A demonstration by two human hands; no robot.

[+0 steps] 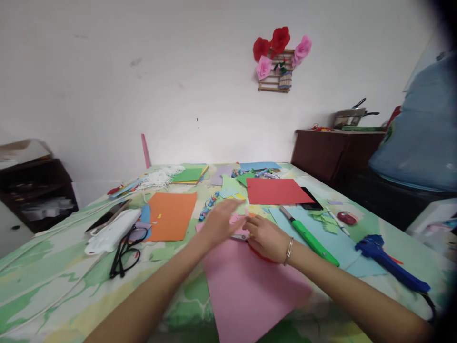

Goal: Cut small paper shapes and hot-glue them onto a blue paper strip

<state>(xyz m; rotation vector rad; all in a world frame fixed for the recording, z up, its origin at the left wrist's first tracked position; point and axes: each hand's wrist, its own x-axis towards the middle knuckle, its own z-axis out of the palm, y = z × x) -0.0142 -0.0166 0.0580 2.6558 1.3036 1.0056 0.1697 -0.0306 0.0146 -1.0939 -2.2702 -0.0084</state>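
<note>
A large pink sheet of paper lies in front of me, its lower part near the table's front edge. My left hand is over the sheet's far part, fingers bent around small pink paper. Fingertips of my right hand, a bracelet on its wrist, come close to the left thumb. Under the right palm shows a red handle, with a short metal blade pointing left: scissors, mostly covered by the hand. Just what each fingertip pinches is blurred.
A green-handled knife and a blue glue gun lie to the right. Red paper, a black phone and paper scraps are behind. Leftward are orange paper, glasses and a white power strip.
</note>
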